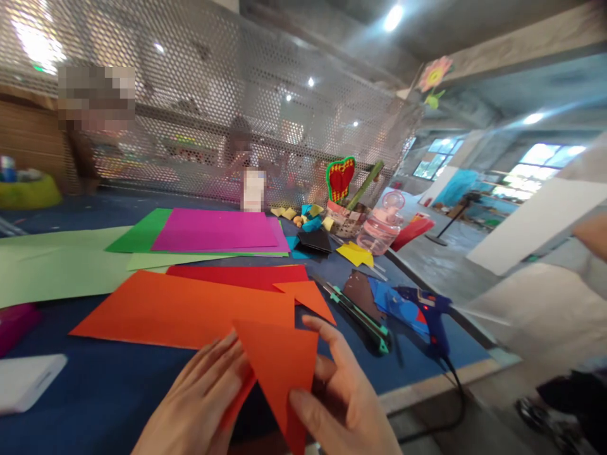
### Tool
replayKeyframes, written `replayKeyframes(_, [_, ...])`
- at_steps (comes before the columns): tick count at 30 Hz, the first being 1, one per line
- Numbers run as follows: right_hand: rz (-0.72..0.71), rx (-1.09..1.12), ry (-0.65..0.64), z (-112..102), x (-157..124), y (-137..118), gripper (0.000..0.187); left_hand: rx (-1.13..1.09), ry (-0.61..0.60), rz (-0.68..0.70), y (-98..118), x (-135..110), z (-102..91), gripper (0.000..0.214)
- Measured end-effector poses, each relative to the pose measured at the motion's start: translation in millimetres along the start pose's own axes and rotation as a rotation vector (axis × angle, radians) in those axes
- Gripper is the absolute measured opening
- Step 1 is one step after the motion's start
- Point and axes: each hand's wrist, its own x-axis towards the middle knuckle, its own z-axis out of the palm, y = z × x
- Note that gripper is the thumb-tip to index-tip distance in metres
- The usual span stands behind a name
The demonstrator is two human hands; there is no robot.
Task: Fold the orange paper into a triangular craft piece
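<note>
Centrally, one folded orange paper (287,370) is hanging between two hands, above the near tabletop (114,385): the right hand (348,395) is pinching one flap, thumb against fingers; the left hand (202,395) is laying straight fingers along the other, its grip unclear, apparently for steadiness. Cutter (358,316) and glue gun (432,309) are lying rightward, probably for easy reach.

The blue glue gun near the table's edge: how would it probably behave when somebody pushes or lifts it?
The blue glue gun would probably feel rigid, as it looks like hard plastic. Its angled shape suggests that a push may pivot it rather than roll it. Lifting might meet some drag, since its black cord runs over the table's edge.
</note>
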Motion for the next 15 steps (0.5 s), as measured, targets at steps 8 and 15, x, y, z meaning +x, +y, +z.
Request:
replayKeyframes(8, [-0.092,-0.103,0.152,-17,2,-13,0.068,0.397,-0.188,0.127,-10,1,-2.2,0.068])
replayKeyframes(15, [-0.034,0.088,0.042,-23,6,-11,0.056,-0.174,-0.141,-0.117,5,6,-6.5,0.087])
